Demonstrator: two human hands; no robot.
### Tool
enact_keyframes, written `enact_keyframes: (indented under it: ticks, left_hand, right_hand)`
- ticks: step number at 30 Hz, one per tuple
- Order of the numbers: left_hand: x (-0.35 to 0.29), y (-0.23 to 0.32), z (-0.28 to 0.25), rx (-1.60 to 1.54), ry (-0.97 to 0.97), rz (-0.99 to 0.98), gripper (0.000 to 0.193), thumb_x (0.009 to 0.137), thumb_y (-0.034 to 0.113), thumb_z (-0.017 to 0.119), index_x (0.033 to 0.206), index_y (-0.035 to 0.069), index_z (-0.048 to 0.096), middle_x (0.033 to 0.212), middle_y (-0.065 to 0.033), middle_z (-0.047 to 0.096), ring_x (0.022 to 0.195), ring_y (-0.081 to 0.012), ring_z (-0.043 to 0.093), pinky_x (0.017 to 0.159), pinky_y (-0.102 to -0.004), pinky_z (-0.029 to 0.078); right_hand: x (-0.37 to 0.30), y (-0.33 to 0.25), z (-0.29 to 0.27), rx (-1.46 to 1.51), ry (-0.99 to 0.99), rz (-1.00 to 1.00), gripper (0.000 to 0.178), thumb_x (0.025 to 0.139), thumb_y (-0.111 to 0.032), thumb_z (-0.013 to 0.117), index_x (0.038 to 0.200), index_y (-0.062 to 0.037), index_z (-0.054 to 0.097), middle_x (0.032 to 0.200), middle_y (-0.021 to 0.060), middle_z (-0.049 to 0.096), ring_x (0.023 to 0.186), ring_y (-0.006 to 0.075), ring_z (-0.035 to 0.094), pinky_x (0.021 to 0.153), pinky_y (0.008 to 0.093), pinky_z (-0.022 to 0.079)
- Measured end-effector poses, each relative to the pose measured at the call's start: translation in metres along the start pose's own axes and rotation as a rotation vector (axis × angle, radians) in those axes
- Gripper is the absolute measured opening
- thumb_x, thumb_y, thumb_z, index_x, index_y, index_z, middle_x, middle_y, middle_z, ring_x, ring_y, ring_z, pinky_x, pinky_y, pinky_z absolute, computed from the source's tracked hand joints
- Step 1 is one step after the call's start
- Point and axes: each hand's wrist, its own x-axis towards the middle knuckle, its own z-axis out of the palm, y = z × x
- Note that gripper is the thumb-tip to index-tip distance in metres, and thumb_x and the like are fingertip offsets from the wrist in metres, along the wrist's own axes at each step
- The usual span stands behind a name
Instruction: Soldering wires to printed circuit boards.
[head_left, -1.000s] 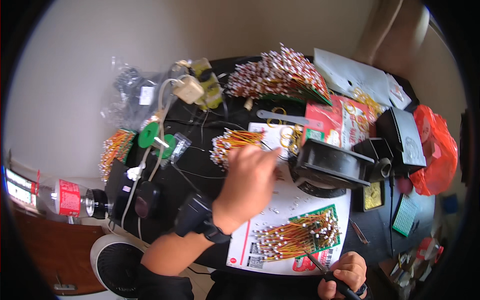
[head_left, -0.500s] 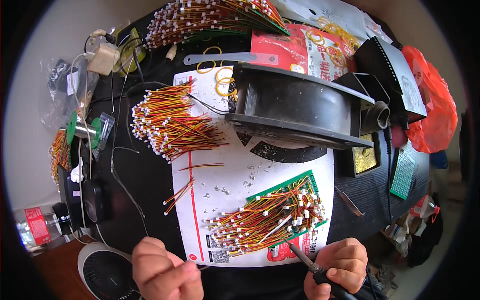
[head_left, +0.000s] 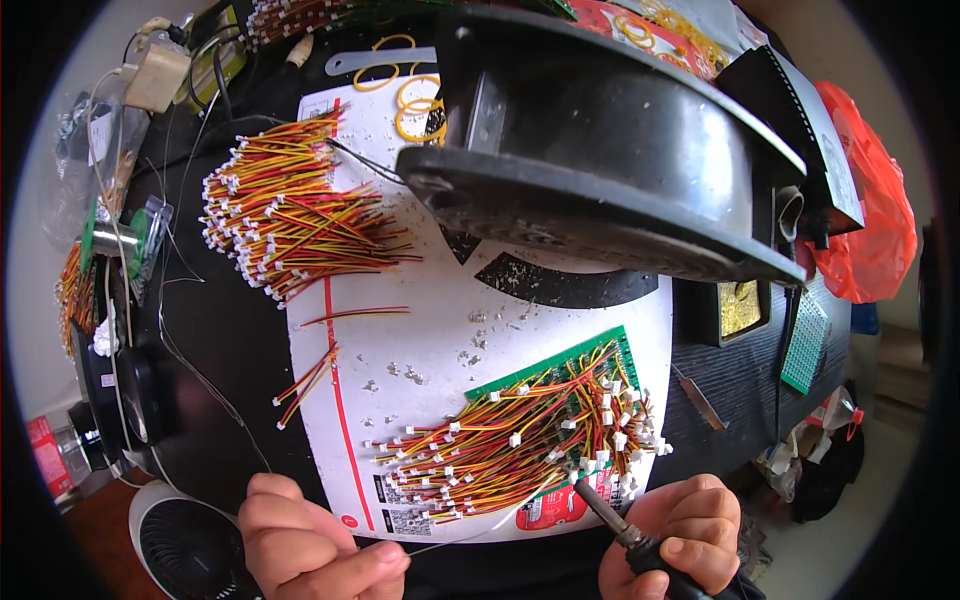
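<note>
My left hand [head_left: 315,545] is closed in a pinch on a thin solder wire [head_left: 455,542], which stretches right toward the near edge of a green circuit board [head_left: 545,372]. Many red, yellow and black leads with white connectors [head_left: 470,455] cover most of that board. A soldering iron [head_left: 640,550] is gripped in my right hand [head_left: 690,535], its tip at the board's near edge among the leads. Whether tip and solder touch is too small to tell. Board and leads lie on a white printed sheet [head_left: 350,420].
A black fan [head_left: 610,150] stands behind the board. Bundled leads [head_left: 300,210] lie left, with a solder spool [head_left: 110,238] farther left. Tweezers [head_left: 700,398], a yellow sponge in a holder [head_left: 740,308] and a red bag [head_left: 865,200] are right. Solder bits [head_left: 405,372] dot the sheet.
The view has moved closer, so the fan looms larger. The solder wire now shows stretching from my left fingers to the board's edge. The iron's tip stays near that edge.
</note>
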Motion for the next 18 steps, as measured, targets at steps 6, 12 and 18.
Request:
enact_keyframes:
  ticks: [6, 12, 18]
  left_hand:
    - [0.011, 0.008, -0.006, 0.066, -0.145, -0.030, 0.021, 0.070, 0.009, 0.067, 0.091, 0.013, 0.065, 0.081, 0.0004, 0.039, 0.072, -0.0195, 0.035, 0.062, -0.0362, 0.024]
    - [0.018, 0.009, 0.005, 0.066, -0.213, -0.041, 0.022, 0.070, 0.007, 0.069, 0.092, 0.011, 0.068, 0.078, 0.0005, 0.040, 0.073, -0.0196, 0.038, 0.061, -0.0368, 0.025]
    - [0.015, 0.015, 0.004, 0.085, -0.192, -0.075, 0.020, 0.070, 0.007, 0.069, 0.089, 0.012, 0.069, 0.078, 0.0016, 0.039, 0.073, -0.0192, 0.036, 0.062, -0.0364, 0.024]
  right_hand:
    - [0.002, 0.002, 0.003, -0.002, -0.024, 0.047, 0.022, 0.088, -0.015, 0.064, 0.093, 0.0047, 0.056, 0.057, 0.0038, 0.043, 0.046, 0.0154, 0.039, 0.040, 0.0282, 0.034]
    - [0.009, 0.000, -0.005, -0.113, -0.116, 0.036, 0.025, 0.089, -0.016, 0.065, 0.096, 0.0063, 0.057, 0.059, 0.0055, 0.046, 0.047, 0.0161, 0.043, 0.041, 0.0289, 0.037]
    - [0.008, -0.003, -0.002, -0.138, -0.130, 0.072, 0.025, 0.090, -0.017, 0.064, 0.095, 0.0066, 0.058, 0.060, 0.0060, 0.047, 0.048, 0.0170, 0.044, 0.042, 0.0301, 0.040]
